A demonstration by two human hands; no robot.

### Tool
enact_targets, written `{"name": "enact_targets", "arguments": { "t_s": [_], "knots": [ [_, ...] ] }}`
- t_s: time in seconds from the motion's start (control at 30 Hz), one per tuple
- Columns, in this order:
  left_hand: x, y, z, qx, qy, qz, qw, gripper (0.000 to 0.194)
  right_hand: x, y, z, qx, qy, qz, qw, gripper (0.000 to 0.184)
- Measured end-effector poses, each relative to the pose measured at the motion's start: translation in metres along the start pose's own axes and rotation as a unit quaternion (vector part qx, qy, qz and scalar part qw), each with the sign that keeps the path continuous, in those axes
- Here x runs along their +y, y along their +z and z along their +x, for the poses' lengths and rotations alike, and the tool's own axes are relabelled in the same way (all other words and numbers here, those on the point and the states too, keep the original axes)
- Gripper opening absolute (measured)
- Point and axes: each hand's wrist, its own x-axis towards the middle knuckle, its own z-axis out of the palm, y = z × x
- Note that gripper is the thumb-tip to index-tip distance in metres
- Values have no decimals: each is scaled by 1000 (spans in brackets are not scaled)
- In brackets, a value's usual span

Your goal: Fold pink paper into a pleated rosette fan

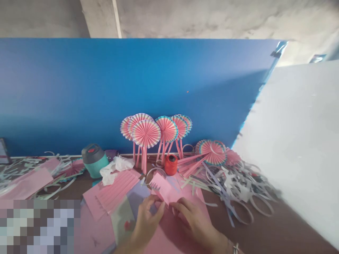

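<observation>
Both my hands pinch a small pleated pink paper piece [164, 189] above a pink sheet [169, 236] on the table. My left hand [147, 220] grips its near left edge with thumb and fingers pressed together. My right hand [193, 220] holds the near right edge, fingers curled. Beside them to the left lies a larger pleated pink sheet [118, 190]. Finished pink paper fans [146, 134] on sticks lean against the blue board [106, 91] behind.
A red thread spool [171, 164] stands just beyond the paper. A teal flask [94, 159] and crumpled white tissue [113, 168] are at left. Paper strip scraps [238, 187] pile up at right, near a white panel [299, 148]. More fans [212, 152] lie flat.
</observation>
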Motion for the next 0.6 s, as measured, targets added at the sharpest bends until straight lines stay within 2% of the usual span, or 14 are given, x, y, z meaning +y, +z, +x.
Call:
{"name": "enact_targets", "arguments": {
  "t_s": [0.1, 0.2, 0.3, 0.4, 0.5, 0.6],
  "knots": [
    [-1, -6, 3, 86, 123, 90, 985, 13, -5, -8, 0, 65, -71, -30, 995, 32],
    [7, -15, 5, 130, 265, 167, 941, 12, -12, -18, -5, 199, -151, -71, 966, 32],
    [16, -18, 4, 151, 324, 227, 906, 18, -20, -24, -9, 278, -175, -141, 934, 35],
    [17, -13, 0, 118, 343, 256, 896, 20, -23, -25, -7, 288, -158, -190, 925, 36],
    [14, -6, -1, 105, 353, 276, 888, 15, -21, -22, -1, 233, -143, -233, 933, 38],
    [8, -1, -1, 64, 365, 305, 877, 13, -13, -14, 3, 214, -103, -193, 952, 28]
  ]
}}
